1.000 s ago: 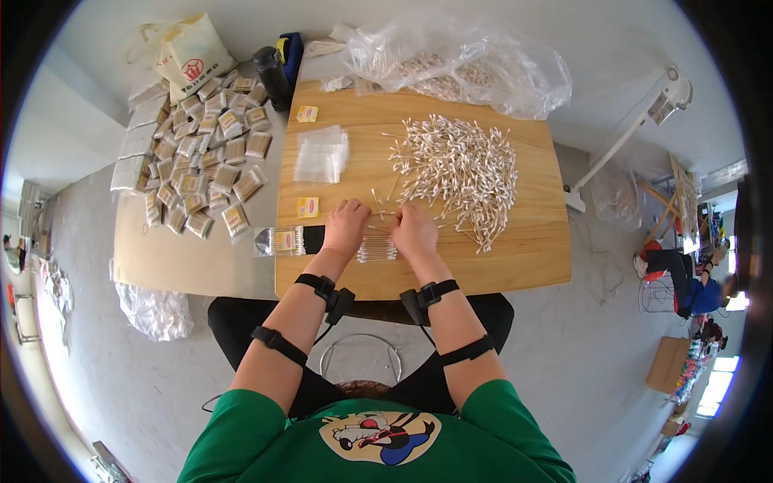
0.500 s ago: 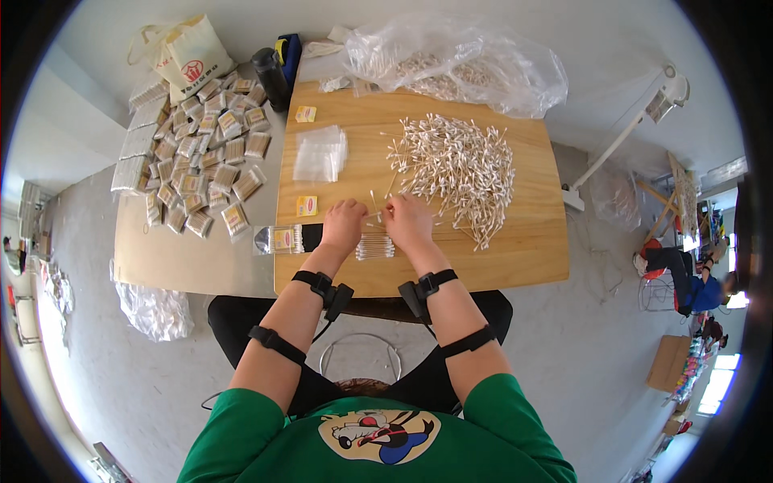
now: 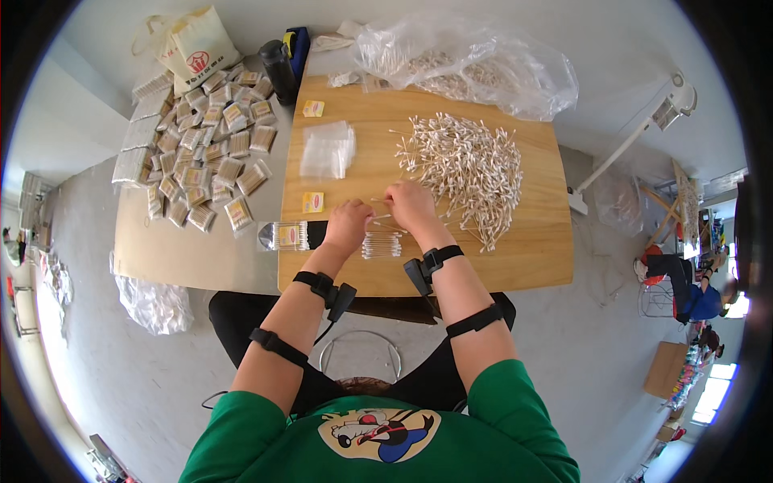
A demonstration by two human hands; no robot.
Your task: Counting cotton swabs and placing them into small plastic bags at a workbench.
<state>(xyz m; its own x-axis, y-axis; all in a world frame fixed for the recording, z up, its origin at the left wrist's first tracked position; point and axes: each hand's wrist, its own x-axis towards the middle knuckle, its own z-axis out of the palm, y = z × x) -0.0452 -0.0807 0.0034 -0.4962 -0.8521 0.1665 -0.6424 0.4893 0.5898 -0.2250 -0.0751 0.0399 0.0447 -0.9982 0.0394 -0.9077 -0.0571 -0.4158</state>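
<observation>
Now left hand shifted slightly left, right hand unmoved, both pinching cotton swabs above small bundle

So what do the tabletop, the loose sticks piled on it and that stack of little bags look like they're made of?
Tabletop: wood or wood veneer, going by the light honey colour, faint grain and matt finish. Loose sticks: probably cotton swabs with pale wood or paper shafts and white tips. Little bags: thin clear plastic, glossy and see-through.

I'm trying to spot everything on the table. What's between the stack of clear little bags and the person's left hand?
In the head view, a small yellow label lies on the wooden board between the clear bags and the left hand; otherwise that stretch is bare wood.
</observation>
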